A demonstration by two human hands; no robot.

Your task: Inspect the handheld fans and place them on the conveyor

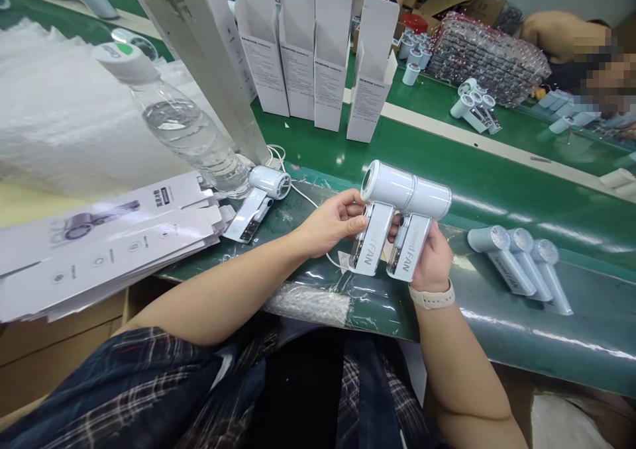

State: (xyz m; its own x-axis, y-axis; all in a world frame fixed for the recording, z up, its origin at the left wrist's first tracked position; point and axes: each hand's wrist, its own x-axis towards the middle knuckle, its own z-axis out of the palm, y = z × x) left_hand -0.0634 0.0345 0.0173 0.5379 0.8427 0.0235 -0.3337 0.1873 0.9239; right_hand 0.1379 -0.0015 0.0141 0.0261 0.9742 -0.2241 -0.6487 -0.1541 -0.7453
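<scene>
Two pale blue handheld fans are held up side by side over the green bench, their round heads end to end. My left hand (332, 222) is closed on the handle of the left handheld fan (375, 237), thumb in front. Around the handle of the right handheld fan (415, 244), my right hand (434, 257) is wrapped from behind, with most fingers hidden. Clear windows with dark parts show on both handles. Another handheld fan (258, 200) lies to the left by a white cable (304, 196). Several more handheld fans (521, 263) lie in a row to the right.
A water bottle (186, 128) stands left, beside flat printed boxes (114, 237). Open white boxes (330, 71) stand upright at the back. Bubble wrap (313, 303) lies at the near edge. Across the bench are wrapped packs (487, 55), more fans (474, 108) and another person's arm (566, 35).
</scene>
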